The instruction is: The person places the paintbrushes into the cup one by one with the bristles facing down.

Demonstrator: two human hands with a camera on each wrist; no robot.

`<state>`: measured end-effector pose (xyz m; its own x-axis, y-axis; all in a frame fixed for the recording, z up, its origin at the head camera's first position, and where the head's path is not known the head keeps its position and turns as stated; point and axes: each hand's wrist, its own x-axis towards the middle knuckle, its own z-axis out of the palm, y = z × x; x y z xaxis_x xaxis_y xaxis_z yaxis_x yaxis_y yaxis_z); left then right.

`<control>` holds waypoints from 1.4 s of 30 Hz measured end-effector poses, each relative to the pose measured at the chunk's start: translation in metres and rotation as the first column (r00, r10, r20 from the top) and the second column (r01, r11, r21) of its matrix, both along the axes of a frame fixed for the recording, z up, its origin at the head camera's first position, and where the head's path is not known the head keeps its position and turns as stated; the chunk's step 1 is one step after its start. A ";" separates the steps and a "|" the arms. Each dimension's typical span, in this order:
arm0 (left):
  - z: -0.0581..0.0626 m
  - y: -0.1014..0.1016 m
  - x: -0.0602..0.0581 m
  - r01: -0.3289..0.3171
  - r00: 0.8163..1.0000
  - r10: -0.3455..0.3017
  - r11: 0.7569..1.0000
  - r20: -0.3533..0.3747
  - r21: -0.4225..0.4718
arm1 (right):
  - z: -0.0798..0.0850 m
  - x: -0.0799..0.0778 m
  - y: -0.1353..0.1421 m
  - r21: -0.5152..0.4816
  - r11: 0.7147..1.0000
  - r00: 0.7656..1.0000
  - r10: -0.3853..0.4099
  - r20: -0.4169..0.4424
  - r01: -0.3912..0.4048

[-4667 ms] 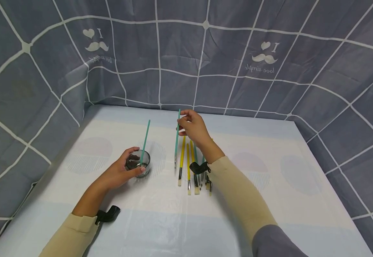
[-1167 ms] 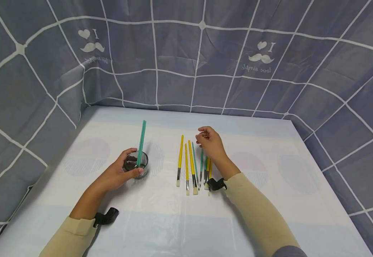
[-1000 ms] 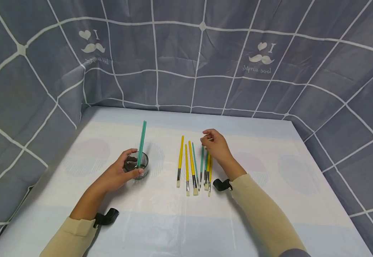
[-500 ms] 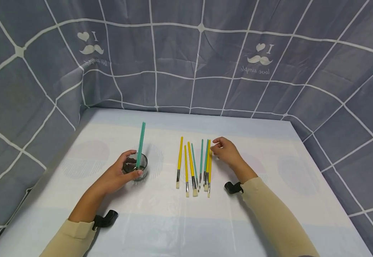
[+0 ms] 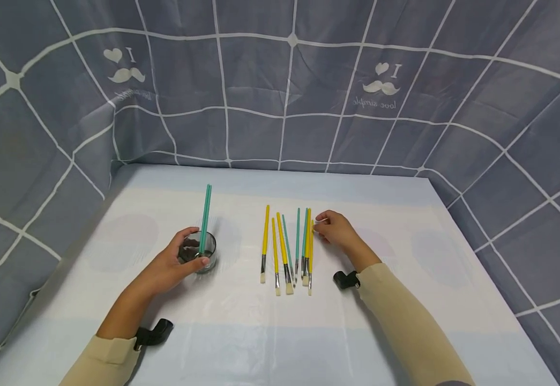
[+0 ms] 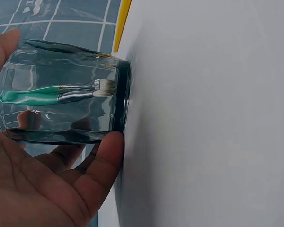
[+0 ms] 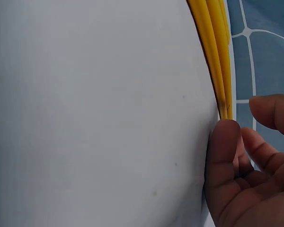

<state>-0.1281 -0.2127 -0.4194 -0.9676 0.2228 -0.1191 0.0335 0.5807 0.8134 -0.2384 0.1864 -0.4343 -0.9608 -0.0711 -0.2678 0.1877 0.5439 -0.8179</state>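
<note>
My left hand (image 5: 171,262) grips a clear drinking glass (image 5: 211,251), its fingers and thumb on either side. Two teal paintbrushes (image 5: 206,214) stand inside, bristles down; the left wrist view shows their pale bristles (image 6: 105,87) near the glass bottom. To the right, several yellow and teal paintbrushes lie side by side, bristles toward me. At the row's right end, my right hand (image 5: 338,230) has its fingertips by the handle tips of the rightmost yellow paintbrushes (image 5: 311,246). In the right wrist view a fingertip (image 7: 225,135) overlaps the yellow handle ends (image 7: 222,71), with the thumb apart.
A white and pale-blue patterned cloth (image 5: 241,332) covers the table. A grey curtain with white grid lines (image 5: 255,91) hangs behind and at both sides. Black wrist cameras (image 5: 154,333) are strapped at both sleeves.
The teal paintbrush my right hand held earlier now stands in the glass beside the first. My right hand has moved right across the row to the yellow handles. My left hand keeps its grip.
</note>
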 end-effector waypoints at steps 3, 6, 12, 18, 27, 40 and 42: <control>-0.001 -0.001 0.001 -0.006 1.000 0.006 1.000 -0.002 -0.012 | -0.002 -0.003 -0.001 0.027 1.000 1.000 0.014 -0.001 -0.014; -0.001 -0.001 0.001 -0.007 1.000 0.007 1.000 -0.004 -0.012 | -0.003 -0.004 -0.003 0.059 0.998 1.000 0.026 -0.004 -0.026; -0.001 -0.001 0.002 -0.002 1.000 0.002 1.000 0.001 0.002 | -0.002 -0.001 -0.004 0.164 0.985 0.998 0.056 -0.004 -0.055; -0.002 0.000 0.001 -0.002 1.000 0.002 1.000 0.003 0.011 | -0.001 -0.001 -0.006 0.238 0.968 0.995 0.093 -0.032 -0.083; -0.002 0.000 -0.001 -0.001 1.000 0.001 1.000 0.002 0.021 | 0.004 0.000 -0.015 0.348 0.933 0.992 0.111 -0.053 -0.086; -0.001 0.000 0.000 -0.008 1.000 0.008 1.000 0.009 0.013 | 0.007 -0.004 -0.026 0.413 0.908 0.995 0.092 -0.025 -0.073; -0.001 0.000 0.000 -0.011 1.000 0.011 1.000 0.006 0.014 | 0.007 -0.005 -0.025 0.388 0.918 0.996 0.088 -0.005 -0.079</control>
